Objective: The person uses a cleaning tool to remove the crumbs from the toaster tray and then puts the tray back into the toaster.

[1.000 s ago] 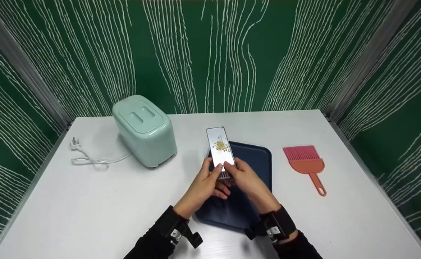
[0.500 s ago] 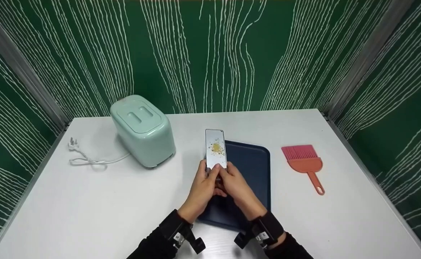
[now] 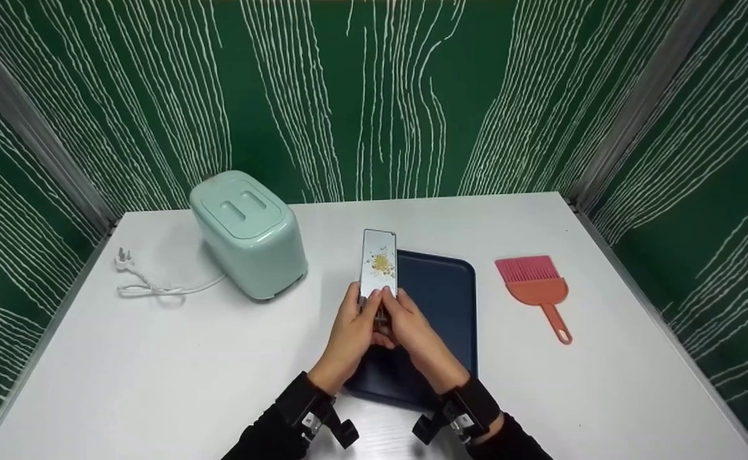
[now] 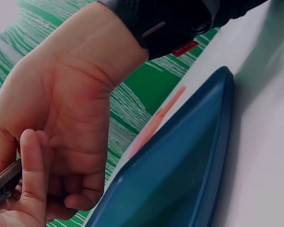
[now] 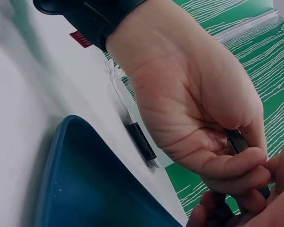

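A phone (image 3: pixel 379 263) is held up over the left side of a dark blue tray (image 3: pixel 441 300). Its lit screen is white with a yellow speckled picture. My left hand (image 3: pixel 345 338) grips the phone's lower left side, and my right hand (image 3: pixel 419 335) grips its lower right side. Both thumbs lie close together at the bottom of the screen, while the other fingers curl underneath. In the left wrist view a dark edge of the phone (image 4: pixel 6 182) shows between the fingers. The right wrist view likewise catches a strip of the phone (image 5: pixel 236 140), the rest hidden by the hands.
A mint green toaster (image 3: pixel 249 236) stands at the back left, its white cord and plug (image 3: pixel 150 284) lying beside it. On the right lies a small orange brush (image 3: pixel 536 291) with pink bristles. Green walls with white lines (image 3: pixel 374 96) enclose the white table (image 3: pixel 220 377).
Over the last second, both hands drew the phone slightly left and turned it more upright. The right hand moved closer to the left. The toaster, tray and brush stay in place.
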`<state>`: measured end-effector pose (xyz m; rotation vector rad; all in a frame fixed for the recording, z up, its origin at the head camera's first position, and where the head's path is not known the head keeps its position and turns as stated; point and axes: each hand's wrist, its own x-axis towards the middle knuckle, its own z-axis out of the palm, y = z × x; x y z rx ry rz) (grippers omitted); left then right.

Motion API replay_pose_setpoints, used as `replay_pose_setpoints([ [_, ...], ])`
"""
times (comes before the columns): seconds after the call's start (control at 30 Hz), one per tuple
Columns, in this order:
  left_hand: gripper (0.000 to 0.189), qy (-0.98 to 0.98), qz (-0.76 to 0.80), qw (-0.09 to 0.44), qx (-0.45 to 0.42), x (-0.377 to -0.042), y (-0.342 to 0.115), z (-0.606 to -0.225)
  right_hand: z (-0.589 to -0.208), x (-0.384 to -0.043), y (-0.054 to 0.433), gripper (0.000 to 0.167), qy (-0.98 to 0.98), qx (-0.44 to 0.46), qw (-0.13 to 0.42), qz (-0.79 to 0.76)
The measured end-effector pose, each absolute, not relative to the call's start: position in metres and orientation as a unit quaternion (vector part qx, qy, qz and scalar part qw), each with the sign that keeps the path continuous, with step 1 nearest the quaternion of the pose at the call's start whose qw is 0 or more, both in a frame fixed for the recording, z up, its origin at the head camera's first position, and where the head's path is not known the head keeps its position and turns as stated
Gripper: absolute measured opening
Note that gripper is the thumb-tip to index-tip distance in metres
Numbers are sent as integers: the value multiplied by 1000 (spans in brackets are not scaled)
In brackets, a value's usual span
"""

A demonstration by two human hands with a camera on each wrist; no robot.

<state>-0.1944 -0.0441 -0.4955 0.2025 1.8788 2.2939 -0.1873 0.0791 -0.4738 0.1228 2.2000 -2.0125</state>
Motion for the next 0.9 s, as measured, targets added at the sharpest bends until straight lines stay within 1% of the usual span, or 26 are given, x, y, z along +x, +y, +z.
replay_pose_setpoints([
  [0.23, 30, 624, 772, 93, 81, -195, -49, -493, -471, -187, 86, 45, 739, 11, 100, -666],
  [0.37, 30, 619, 774, 102, 86, -197, -52, -489, -468, -190, 95, 52, 752, 15, 103, -651],
  [0.47, 30, 612, 778, 110, 90, -197, -54, -487, -466, -193, 106, 50, 750, 26, 100, -653],
  [0.53, 29, 609, 779, 116, 93, -197, -56, -486, -466, -196, 116, 47, 751, 33, 91, -653],
  [0.63, 27, 607, 779, 124, 99, -198, -58, -484, -464, -199, 135, 48, 759, 38, 79, -645],
  [0.73, 26, 609, 776, 131, 102, -198, -60, -484, -464, -202, 157, 48, 774, 32, 70, -629],
  [0.9, 29, 615, 769, 143, 101, -200, -63, -485, -463, -203, 195, 42, 792, 16, 54, -608],
])
